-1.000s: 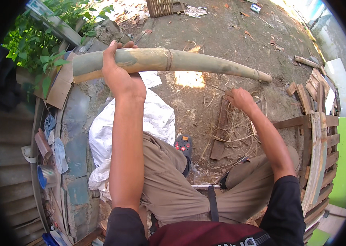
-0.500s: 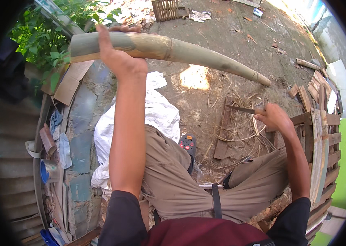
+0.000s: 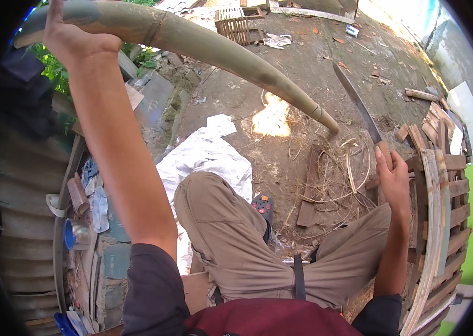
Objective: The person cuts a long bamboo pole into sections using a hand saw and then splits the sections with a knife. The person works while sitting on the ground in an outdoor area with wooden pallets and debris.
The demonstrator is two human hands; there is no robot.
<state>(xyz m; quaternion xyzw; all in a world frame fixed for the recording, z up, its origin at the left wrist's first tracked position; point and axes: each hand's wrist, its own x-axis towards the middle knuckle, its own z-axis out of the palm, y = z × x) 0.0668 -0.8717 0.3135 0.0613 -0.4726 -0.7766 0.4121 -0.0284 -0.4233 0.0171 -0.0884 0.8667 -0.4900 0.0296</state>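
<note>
A thick greenish bamboo pole [image 3: 208, 51] slants across the upper part of the head view. Its wide end is at the upper left, and its thin end comes down over the ground near the middle. My left hand [image 3: 80, 46] grips it close to the wide end, thumb on the near side, the other fingers mostly hidden behind. On the right, my right hand [image 3: 393, 176] is closed round the wooden handle of a long machete [image 3: 358, 103]. The blade points away from me and slightly left, apart from the bamboo.
Thin bamboo strips [image 3: 351, 168] lie by a dark board [image 3: 310, 187] on the dirt ground. White cloth [image 3: 208, 154] lies beside my left knee. A slatted wooden crate [image 3: 449, 224] stands at my right, and a corrugated metal sheet [image 3: 21, 224] is at the left.
My left hand has swung the bamboo's wide end up and to the left. My right hand has turned the machete from pointing left to pointing away from me.
</note>
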